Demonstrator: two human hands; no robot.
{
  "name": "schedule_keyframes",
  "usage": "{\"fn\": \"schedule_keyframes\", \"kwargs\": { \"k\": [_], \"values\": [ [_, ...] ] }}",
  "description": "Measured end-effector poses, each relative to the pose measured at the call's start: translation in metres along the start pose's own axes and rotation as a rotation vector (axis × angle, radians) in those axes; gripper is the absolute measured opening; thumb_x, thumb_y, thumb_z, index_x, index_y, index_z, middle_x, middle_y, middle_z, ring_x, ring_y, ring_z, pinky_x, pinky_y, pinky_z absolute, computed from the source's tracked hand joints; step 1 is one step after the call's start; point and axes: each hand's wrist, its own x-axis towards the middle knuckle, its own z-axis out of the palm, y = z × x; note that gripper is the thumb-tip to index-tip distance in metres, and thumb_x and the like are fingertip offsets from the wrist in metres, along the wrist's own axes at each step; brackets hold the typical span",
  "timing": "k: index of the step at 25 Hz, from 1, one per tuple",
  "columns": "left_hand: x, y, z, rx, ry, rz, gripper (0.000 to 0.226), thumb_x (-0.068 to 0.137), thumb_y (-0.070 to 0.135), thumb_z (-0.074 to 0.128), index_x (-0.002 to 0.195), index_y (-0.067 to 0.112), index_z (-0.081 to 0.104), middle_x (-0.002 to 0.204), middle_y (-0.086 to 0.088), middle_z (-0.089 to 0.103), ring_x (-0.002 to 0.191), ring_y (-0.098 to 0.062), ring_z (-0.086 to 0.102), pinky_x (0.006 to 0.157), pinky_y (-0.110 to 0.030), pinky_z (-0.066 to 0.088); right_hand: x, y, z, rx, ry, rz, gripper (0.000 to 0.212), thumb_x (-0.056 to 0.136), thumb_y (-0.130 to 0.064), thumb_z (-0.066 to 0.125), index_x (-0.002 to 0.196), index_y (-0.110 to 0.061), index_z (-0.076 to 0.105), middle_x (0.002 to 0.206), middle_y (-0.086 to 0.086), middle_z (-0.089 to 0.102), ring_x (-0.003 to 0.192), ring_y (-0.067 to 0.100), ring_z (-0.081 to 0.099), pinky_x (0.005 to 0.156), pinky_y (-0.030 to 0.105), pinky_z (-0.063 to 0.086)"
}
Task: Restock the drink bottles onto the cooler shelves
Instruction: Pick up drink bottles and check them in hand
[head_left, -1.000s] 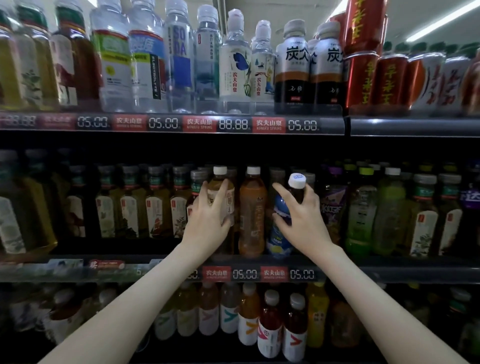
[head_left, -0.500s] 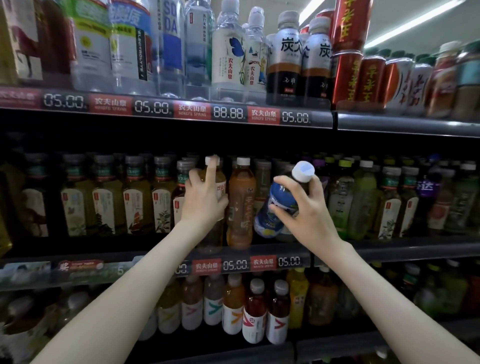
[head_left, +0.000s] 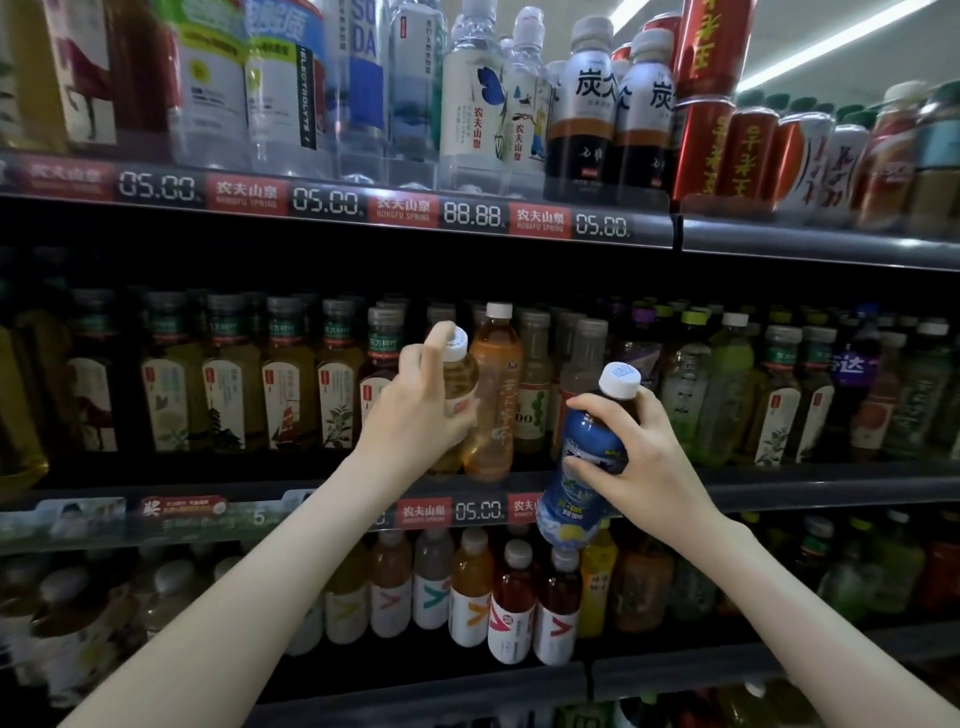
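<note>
The blue bottle (head_left: 589, 447) wore a white cap, with yellow and white print low on its label. The pale yellow bottle (head_left: 462, 380) was white-capped too, and the amber bottle (head_left: 493, 405) beside it carried brown lettering. Up top, the cans (head_left: 719, 78) were red with gold characters. The price strip (head_left: 332, 200) was black, with red tags and white digits.

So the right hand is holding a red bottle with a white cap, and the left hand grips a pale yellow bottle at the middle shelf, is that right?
Not quite. In the head view the right hand holds a blue bottle, not a red one. Its cap is white, and the left hand does grip a pale yellow bottle at the middle shelf.
</note>
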Motion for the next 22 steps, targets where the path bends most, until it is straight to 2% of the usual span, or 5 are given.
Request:
{"fn": "schedule_keyframes", "kwargs": {
  "k": [6,10,17,20,22],
  "values": [
    [-0.035,0.037,-0.035,-0.043,0.344,0.246,0.062,0.084,0.028,0.068,0.126,0.021,0.023,0.116,-0.025,0.052,0.084,-0.024,0.063,0.069,-0.012,0.046,-0.034,0.010,-0.005,0.071,-0.086,0.026,0.072,0.079,-0.016,0.077,0.140,-0.034,0.042,0.130,-0.009,0.033,0.127,0.015,0.036,0.103,0.031,0.034],
    [-0.083,0.078,-0.039,-0.145,0.266,0.315,0.066,0.079,0.026,0.075,0.122,0.017,0.025,0.109,-0.013,0.048,0.084,-0.006,0.053,0.074,-0.006,0.046,-0.073,0.020,-0.002,0.133,-0.235,0.108,0.097,0.079,-0.015,0.077,0.145,-0.051,0.016,0.125,-0.012,0.034,0.121,0.005,0.034,0.099,0.011,0.028],
    [-0.225,0.132,0.074,-0.350,-0.365,-0.463,0.093,0.075,0.038,0.075,0.122,0.070,0.002,0.108,0.032,0.044,0.081,0.011,0.056,0.070,-0.004,0.038,-0.203,0.062,0.012,0.402,-0.437,0.469,0.108,0.073,-0.009,0.079,0.143,-0.046,0.005,0.122,-0.006,0.035,0.108,0.004,0.036,0.083,0.001,0.034],
    [-0.301,0.140,0.150,-0.355,-0.557,-0.661,0.087,0.082,0.031,0.071,0.127,0.064,0.004,0.124,0.013,0.050,0.094,-0.005,0.059,0.070,-0.010,0.034,-0.297,0.091,0.036,0.361,-0.447,0.532,0.093,0.068,-0.006,0.080,0.143,-0.023,0.027,0.118,-0.009,0.034,0.106,0.003,0.032,0.086,0.000,0.028],
    [-0.364,0.142,0.208,-0.306,-0.675,-0.752,0.080,0.084,0.028,0.070,0.141,0.039,0.015,0.133,0.001,0.045,0.102,-0.021,0.060,0.072,-0.017,0.035,-0.382,0.109,0.067,0.306,-0.475,0.582,0.091,0.063,-0.002,0.080,0.136,-0.025,0.031,0.115,-0.012,0.036,0.104,0.006,0.033,0.087,0.011,0.032]
  ]
}}
